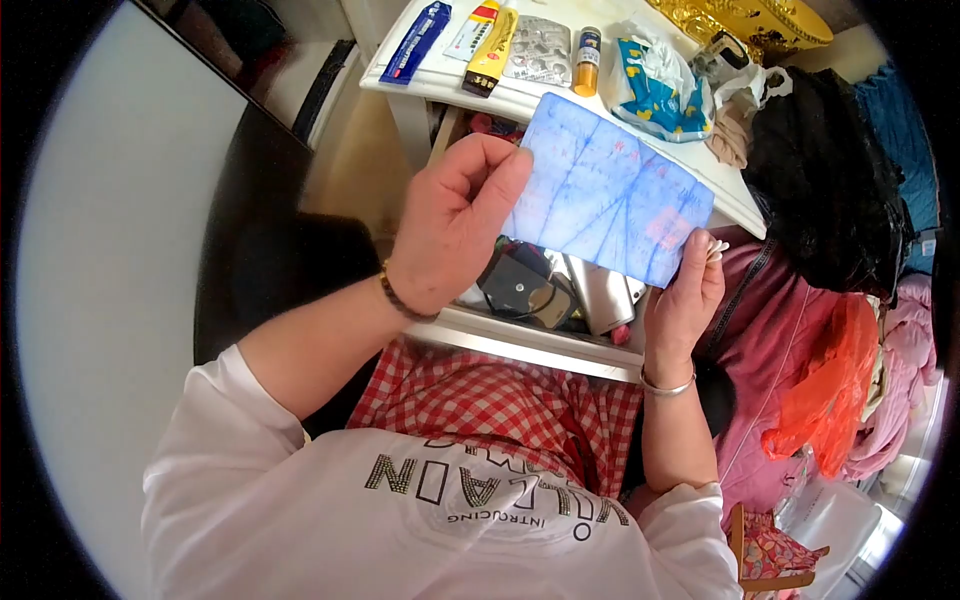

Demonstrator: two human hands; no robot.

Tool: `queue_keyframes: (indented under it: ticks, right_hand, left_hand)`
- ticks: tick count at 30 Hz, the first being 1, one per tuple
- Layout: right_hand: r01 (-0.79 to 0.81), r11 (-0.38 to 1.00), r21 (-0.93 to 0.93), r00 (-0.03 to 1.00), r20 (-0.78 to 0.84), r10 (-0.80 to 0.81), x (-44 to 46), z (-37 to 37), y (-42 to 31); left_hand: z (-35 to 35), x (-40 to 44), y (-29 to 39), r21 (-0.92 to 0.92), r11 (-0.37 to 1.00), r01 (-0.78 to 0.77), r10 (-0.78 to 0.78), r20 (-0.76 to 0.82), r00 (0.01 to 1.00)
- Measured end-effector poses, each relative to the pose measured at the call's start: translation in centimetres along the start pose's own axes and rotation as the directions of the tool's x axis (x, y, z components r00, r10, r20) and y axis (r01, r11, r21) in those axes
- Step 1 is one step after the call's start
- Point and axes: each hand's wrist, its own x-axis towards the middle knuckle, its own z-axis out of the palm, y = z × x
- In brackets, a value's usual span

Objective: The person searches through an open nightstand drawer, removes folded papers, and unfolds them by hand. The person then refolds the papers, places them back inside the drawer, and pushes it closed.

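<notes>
A creased blue sheet of paper (615,190) with faint print and a reddish stamp-like mark is stretched between my hands, tilted above an open drawer. My left hand (455,215) pinches its left edge between thumb and fingers. At the lower right corner, my right hand (685,300) grips it with the thumb in front; small white bits show by the fingertips, too small to make out. Below the sheet, the drawer (520,340) holds a black wallet-like case (525,285), a silver object (602,300) and other items partly hidden by the paper.
On the white tabletop (420,75) lie a blue packet (417,42), a yellow-and-black box (490,52), a blister pack (540,50), a small orange bottle (587,62) and a blue-white plastic package (655,90). Black (825,180) and red bags (830,390) are at right.
</notes>
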Motion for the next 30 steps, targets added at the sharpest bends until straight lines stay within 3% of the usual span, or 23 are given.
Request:
queue_keyframes:
  ticks: [14, 30]
  right_hand:
    - [0.000, 1.000, 0.026, 1.000, 0.018, -0.001, 0.03, 0.00, -0.16]
    - [0.041, 0.999, 0.009, 0.999, 0.000, -0.041, -0.10, 0.25, -0.35]
  left_hand:
    - [0.08, 0.04, -0.12, 0.032, 0.999, 0.022, -0.021, -0.008, 1.000]
    - [0.06, 0.19, -0.27, -0.076, 0.994, 0.077, -0.078, -0.008, 0.997]
